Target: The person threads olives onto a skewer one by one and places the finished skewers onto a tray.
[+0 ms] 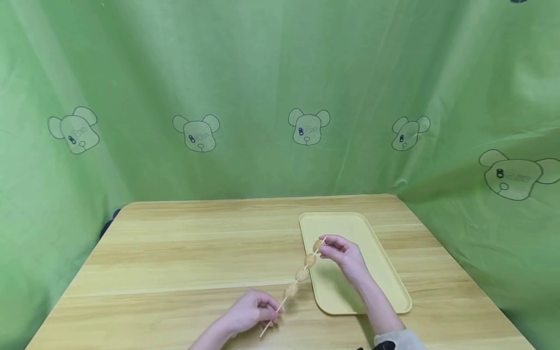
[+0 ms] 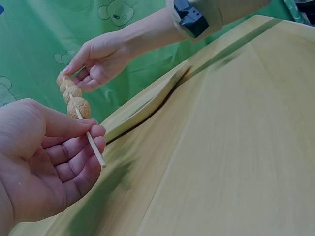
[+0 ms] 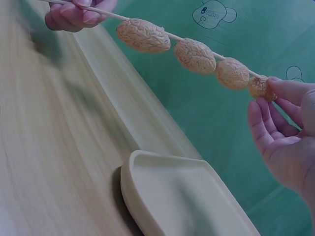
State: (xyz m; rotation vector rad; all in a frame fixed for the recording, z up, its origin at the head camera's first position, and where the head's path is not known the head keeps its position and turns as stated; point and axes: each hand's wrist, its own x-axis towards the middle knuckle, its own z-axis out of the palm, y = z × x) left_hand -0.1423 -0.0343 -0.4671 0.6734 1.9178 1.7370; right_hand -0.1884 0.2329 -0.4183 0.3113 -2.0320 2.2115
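A thin wooden skewer (image 3: 174, 37) carries several wrinkled, tan, oval balls (image 3: 194, 55) that look like fried food. My left hand (image 1: 250, 312) pinches its bare lower end between thumb and fingers; the blunt tip sticks out past them in the left wrist view. At the far end, my right hand (image 1: 345, 255) pinches the last ball (image 3: 262, 88) with thumb and fingertips. The skewer slants up to the right, held above the table, and its far end overlaps the left side of a pale yellow tray (image 1: 376, 272) in the head view.
The tray lies on the right part of a light wooden table (image 1: 188, 243), its raised rim all round. A green curtain (image 1: 245, 73) printed with bear heads closes off the back and both sides. A black device (image 2: 191, 18) is strapped at the right wrist.
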